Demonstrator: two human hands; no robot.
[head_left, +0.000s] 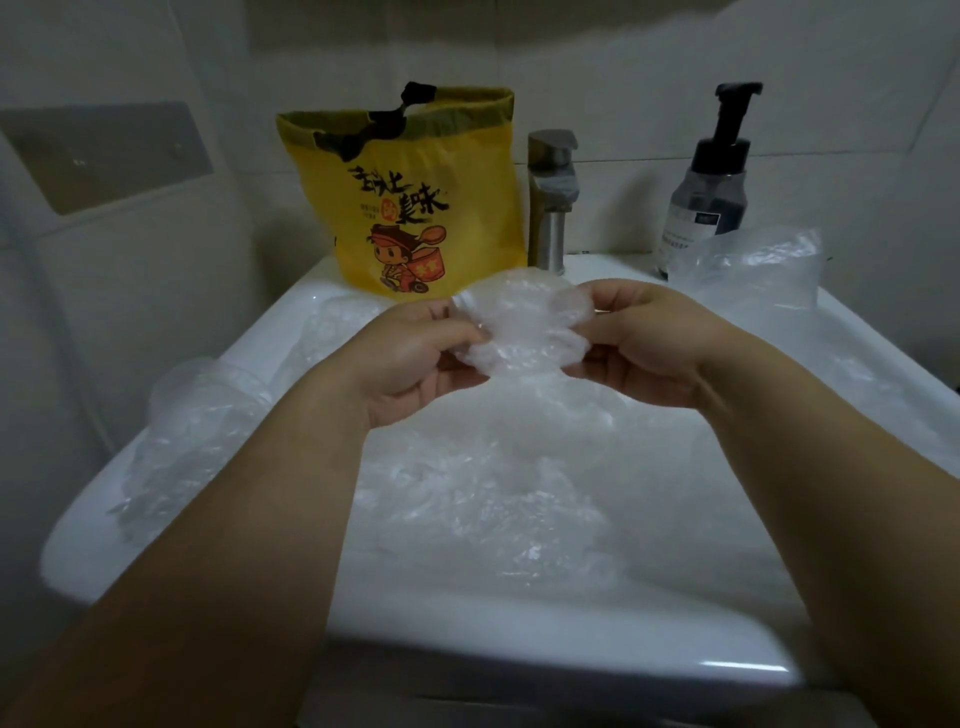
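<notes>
A crumpled piece of clear plastic film (524, 325) is held up over the white sink (571, 644). My left hand (410, 358) pinches its left edge between thumb and curled fingers. On the other side my right hand (644, 348) grips its right edge. More clear plastic film (498, 488) fills the sink basin below the hands.
A yellow drawstring bag (415, 197) with a cartoon print stands on the sink's back ledge. Right of it are a metal faucet (550, 197) and a dark pump bottle (711, 176). Clear plastic lies at the right rim (753, 265) and the left rim (182, 441).
</notes>
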